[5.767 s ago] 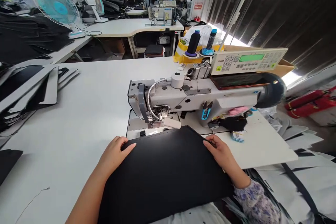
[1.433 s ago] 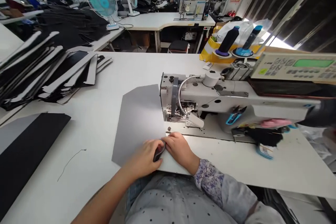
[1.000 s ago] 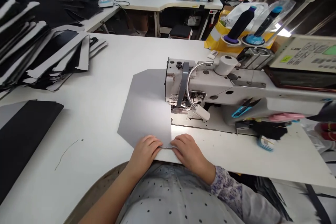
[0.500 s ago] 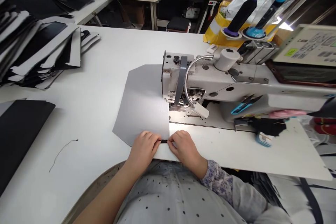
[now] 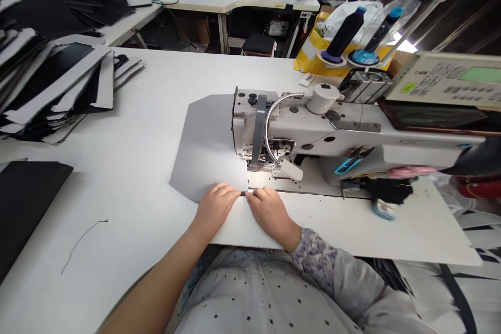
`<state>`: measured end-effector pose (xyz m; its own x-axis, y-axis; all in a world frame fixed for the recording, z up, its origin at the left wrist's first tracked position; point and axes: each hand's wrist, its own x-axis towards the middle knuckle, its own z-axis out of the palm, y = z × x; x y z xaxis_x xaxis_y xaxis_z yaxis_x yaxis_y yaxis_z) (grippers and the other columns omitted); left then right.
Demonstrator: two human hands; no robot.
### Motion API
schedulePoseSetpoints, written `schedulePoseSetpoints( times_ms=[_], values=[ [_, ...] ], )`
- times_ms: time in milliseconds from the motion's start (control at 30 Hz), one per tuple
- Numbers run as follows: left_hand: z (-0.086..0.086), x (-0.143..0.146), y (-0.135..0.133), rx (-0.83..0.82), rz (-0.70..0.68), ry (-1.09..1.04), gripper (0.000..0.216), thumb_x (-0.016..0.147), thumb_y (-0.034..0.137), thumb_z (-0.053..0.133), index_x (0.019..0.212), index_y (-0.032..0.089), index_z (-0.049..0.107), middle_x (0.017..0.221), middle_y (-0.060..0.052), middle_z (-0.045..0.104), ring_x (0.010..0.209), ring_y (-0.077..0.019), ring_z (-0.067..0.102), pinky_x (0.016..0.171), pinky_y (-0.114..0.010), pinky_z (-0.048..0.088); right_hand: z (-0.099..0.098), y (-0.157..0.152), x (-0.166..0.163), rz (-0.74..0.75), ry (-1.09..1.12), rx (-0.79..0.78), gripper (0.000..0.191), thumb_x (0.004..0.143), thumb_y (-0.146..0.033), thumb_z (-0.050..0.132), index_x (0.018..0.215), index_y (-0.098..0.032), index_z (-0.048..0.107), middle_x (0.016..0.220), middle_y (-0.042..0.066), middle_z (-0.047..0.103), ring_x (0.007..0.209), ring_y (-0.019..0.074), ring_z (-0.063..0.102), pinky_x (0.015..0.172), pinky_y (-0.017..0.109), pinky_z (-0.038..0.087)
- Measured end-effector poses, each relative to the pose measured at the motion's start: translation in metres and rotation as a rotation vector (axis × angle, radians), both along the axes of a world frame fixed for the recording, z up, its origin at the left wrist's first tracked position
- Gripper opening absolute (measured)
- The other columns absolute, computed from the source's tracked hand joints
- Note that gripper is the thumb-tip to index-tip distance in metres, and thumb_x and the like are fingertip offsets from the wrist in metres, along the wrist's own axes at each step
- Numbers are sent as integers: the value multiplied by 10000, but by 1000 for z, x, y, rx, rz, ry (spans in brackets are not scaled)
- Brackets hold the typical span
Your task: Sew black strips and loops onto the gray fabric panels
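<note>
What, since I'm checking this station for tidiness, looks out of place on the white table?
A loose thread lies curved on the white table, left of the left hand, attached to nothing visible. The stack of pieces farther back is fanned unevenly. I see no spill.

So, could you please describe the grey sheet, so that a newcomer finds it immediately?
Find the sewing machine on the white table, then its left end, opposite the control panel. There a grey sheet lies beside it, the left hand and right hand close together at its near edge. Unlike the black-and-grey pile farther left, it is one plain piece with slanted corners.
</note>
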<state>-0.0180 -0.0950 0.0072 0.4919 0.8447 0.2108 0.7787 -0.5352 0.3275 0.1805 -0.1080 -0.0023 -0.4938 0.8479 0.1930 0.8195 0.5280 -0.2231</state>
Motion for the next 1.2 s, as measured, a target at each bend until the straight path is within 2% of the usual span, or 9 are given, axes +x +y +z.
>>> schedulePoseSetpoints(
  times_ms=[133, 233, 467, 733, 900, 1200],
  values=[
    [-2, 8, 45, 30, 51, -55, 220, 931, 234, 491, 964, 225, 709, 984, -19, 725, 1026, -219, 611, 959, -408, 482, -1, 35, -6, -80, 16, 42, 279, 965, -200, 446, 1157, -148, 643, 908, 98, 610, 831, 214, 515, 764, 359, 394],
    [-4, 6, 61, 28, 53, -86, 206, 918, 234, 513, 957, 226, 715, 980, -21, 726, 1012, -218, 612, 942, -403, 490, 0, 45, -8, -110, 12, 41, 305, 960, -196, 447, 1195, -131, 631, 878, 104, 605, 824, 216, 535, 746, 354, 413],
    [-6, 1, 74, 20, 26, -111, 196, 908, 217, 523, 979, 226, 706, 983, -17, 723, 1003, -201, 606, 921, -379, 494, 1, 54, -12, -146, 1, 7, 323, 947, -200, 465, 1219, -138, 627, 824, 91, 612, 743, 184, 572, 699, 303, 438],
    [-4, 0, 86, 45, -4, -123, 201, 919, 238, 506, 935, 220, 706, 968, -33, 719, 977, -197, 616, 902, -371, 503, 1, 63, -13, -191, 26, -51, 308, 945, -206, 463, 1192, -151, 639, 894, 107, 673, 817, 201, 628, 767, 307, 468],
    [-5, 1, 95, 42, 9, -121, 221, 914, 205, 488, 916, 232, 707, 982, -30, 716, 976, -193, 617, 888, -365, 505, -8, 65, -14, -203, 46, -25, 319, 935, -201, 482, 1217, -126, 611, 1005, 157, 677, 924, 233, 644, 836, 353, 480],
    [-7, 3, 98, 69, 23, -110, 217, 889, 152, 502, 906, 231, 703, 941, -29, 716, 972, -197, 613, 865, -352, 504, -7, 64, -15, -188, 31, 36, 322, 933, -191, 469, 1200, -96, 622, 1015, 167, 677, 874, 242, 644, 849, 391, 486]
  ],
)
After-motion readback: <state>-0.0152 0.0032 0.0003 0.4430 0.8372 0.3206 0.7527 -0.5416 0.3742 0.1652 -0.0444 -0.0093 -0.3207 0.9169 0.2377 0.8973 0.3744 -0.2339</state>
